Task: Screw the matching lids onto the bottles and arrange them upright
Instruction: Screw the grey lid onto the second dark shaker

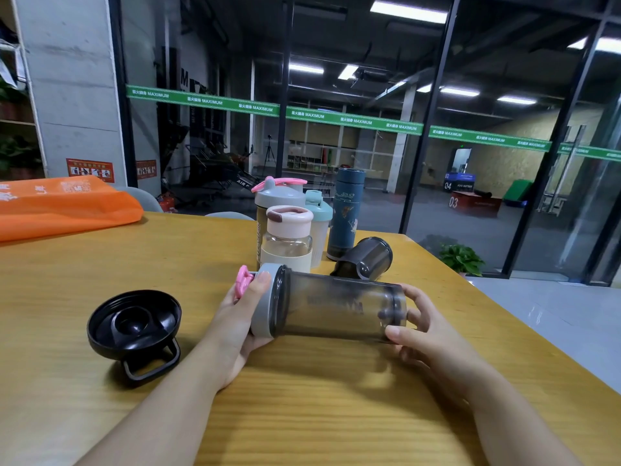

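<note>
Hands hold a smoky bottle (336, 307) sideways over the table (302, 398).
Left hand (242, 317) grips its grey lid (265, 297); right hand (420, 327) grips the base.

Orange bag (64, 210) cut off at left edge. Brown bottle (259, 227) mostly hidden behind clear bottle (287, 242). Print on smoky bottle (336, 307) blurred, unreadable. Both forearms leave bottom edge.

Two bare forearms, left hand (240, 317) and right hand (425, 334), no sleeves.
</note>
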